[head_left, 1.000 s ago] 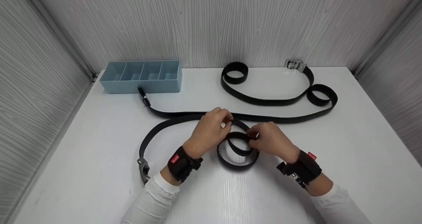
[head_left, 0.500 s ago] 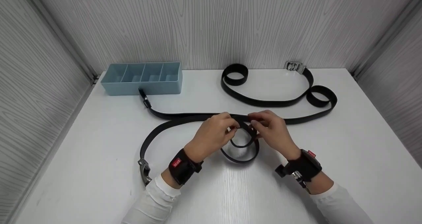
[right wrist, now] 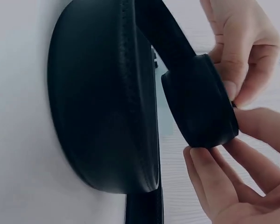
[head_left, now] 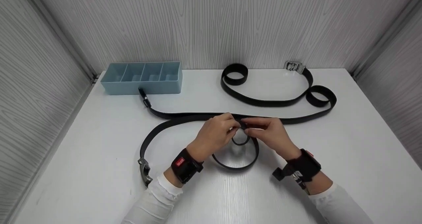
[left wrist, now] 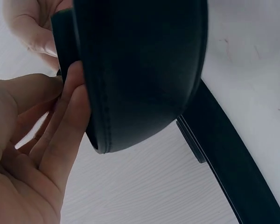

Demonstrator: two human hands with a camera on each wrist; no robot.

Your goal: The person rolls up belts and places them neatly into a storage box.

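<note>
A black belt [head_left: 155, 130] curves over the table from its metal buckle [head_left: 144, 173] at the left to a coil between both hands. My left hand [head_left: 213, 133] pinches the coil's upper side with thumb and fingers. Facing it, my right hand [head_left: 271, 134] holds the small inner roll [right wrist: 200, 102] between thumb and fingertips. A wider loop [head_left: 235, 168] of the same belt hangs around and below this roll. In the left wrist view the wide loop [left wrist: 144, 84] hides part of the fingers.
A second black belt [head_left: 306, 120] runs just behind the hands, its buckle [head_left: 145, 100] near the pale blue box [head_left: 141, 88] with compartments. Farther back lies a third black belt [head_left: 263, 103] with a silver buckle [head_left: 294, 66]. Walls stand behind and at both sides.
My right hand has moved up and left, closer to the left hand. The inner roll has become smaller. The left hand has shifted slightly right and down.
</note>
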